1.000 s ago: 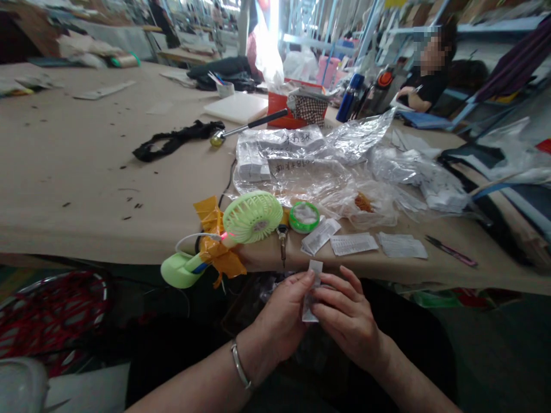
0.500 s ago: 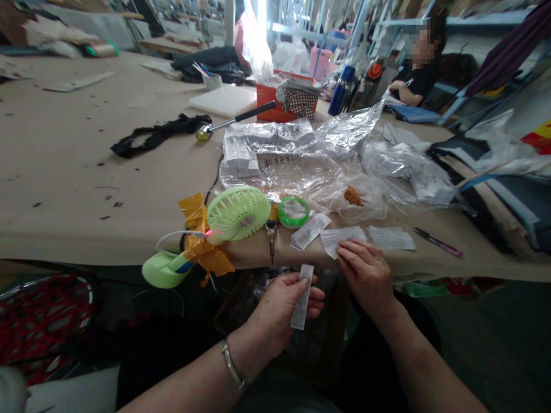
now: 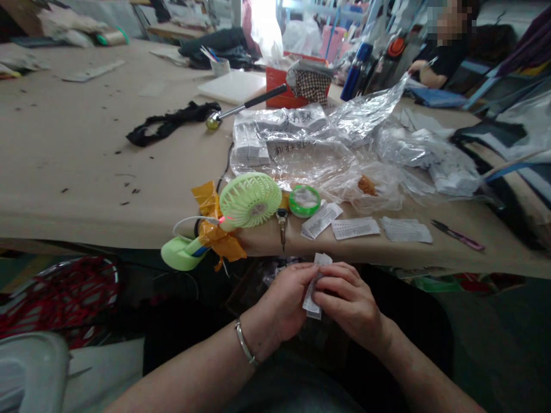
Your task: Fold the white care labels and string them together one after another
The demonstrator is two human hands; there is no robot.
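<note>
Just off the table's front edge, my left hand [image 3: 287,295] pinches small white printed labels [image 3: 310,307] between thumb and fingers. My right hand [image 3: 350,301] closes on the same labels from the other side, its fingers covering their middle. At least two strips seem to overlap there. Above the hands, three groups of printed labels lie along the edge: a slanted one [image 3: 322,220], a middle stack [image 3: 356,228] and a right stack [image 3: 406,230]. A green-rimmed round tin [image 3: 305,201] with whitish contents sits behind the slanted group.
A light-green fan [image 3: 250,199] is fixed to the edge with orange tape, beside a pointed tool [image 3: 282,226] whose tip overhangs. Thread snips [image 3: 457,235] lie at right. Clear plastic bags [image 3: 301,163] of labels spread behind. A co-worker [image 3: 443,54] sits at the far right.
My right hand has left the middle label stack and come down to my left hand, bringing a label onto the one held there. The view has shifted slightly, moving the table up and right.
</note>
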